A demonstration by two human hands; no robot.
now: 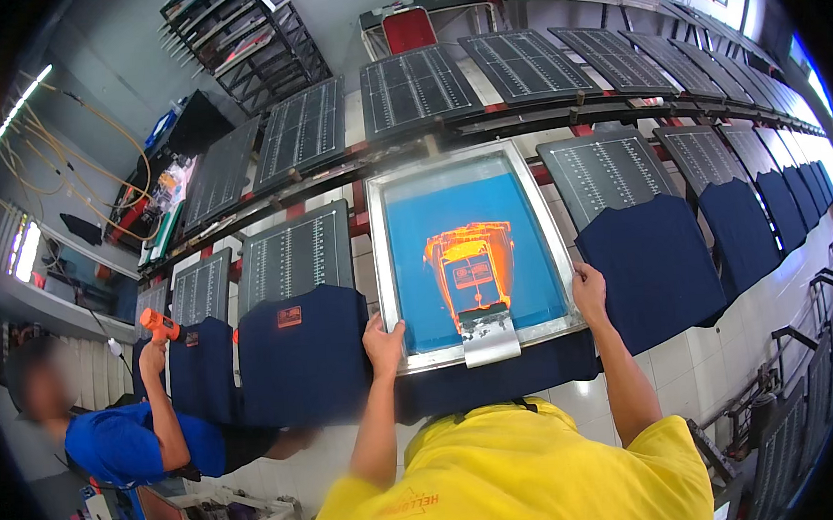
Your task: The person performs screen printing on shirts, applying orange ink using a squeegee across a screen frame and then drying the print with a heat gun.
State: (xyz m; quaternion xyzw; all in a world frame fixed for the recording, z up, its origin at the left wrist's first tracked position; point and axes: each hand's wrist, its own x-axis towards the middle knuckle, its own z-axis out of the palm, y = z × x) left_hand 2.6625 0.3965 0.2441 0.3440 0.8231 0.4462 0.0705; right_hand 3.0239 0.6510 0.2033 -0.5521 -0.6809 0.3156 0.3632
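A silk-screen frame [543, 206] with a metal rim and blue mesh lies in front of me, over a dark navy shirt [498, 372]. My left hand [383, 345] grips the frame's near left corner, thumb on the rim. On the opposite side my right hand [589, 294] holds the rim near its near right corner. Orange ink [472, 248] is smeared on the mesh around a small printed design. A metal squeegee [489, 337] rests at the near end of the mesh, its handle end jutting over the rim.
Left of me, a co-worker in a blue shirt [115, 445] holds an orange heat gun [159, 323] over a navy shirt [201, 365]. Another navy shirt [299, 351] bears a small orange print. Black platens [417, 90] stand in rows; more shirts [648, 267] hang at right.
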